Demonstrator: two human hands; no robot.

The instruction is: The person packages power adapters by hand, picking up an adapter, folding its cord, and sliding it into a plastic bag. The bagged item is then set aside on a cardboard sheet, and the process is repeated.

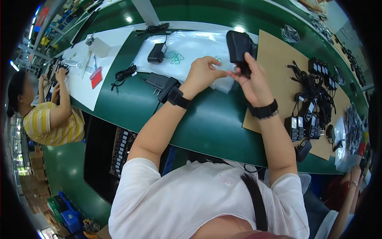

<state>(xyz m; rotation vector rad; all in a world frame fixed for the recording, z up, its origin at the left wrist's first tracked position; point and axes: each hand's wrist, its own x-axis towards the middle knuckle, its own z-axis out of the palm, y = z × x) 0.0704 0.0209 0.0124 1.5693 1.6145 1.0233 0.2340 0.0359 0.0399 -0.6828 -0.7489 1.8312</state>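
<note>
My right hand [254, 81] is closed round a black power adapter [238, 44], which it holds upright above the table. The adapter's lower end is partly hidden by my fingers and thumb. My left hand [203, 75] is beside it, thumb and forefinger apart, the thumb close to my right fingertips; nothing shows in it. Under both hands lies a stack of clear plastic bags [187, 44] with green print. On the bags rests a black plug adapter [156, 53]. More black adapters [163, 85] lie near my left wrist, partly covered by it.
A coiled black cable [124, 74] lies on the green table [211, 131] at left. On the right, brown cardboard [274, 51] bears several adapters with tangled cables [312, 95]. A co-worker in yellow stripes [53, 121] stands at the far left; another person's arm [350, 191] shows at lower right.
</note>
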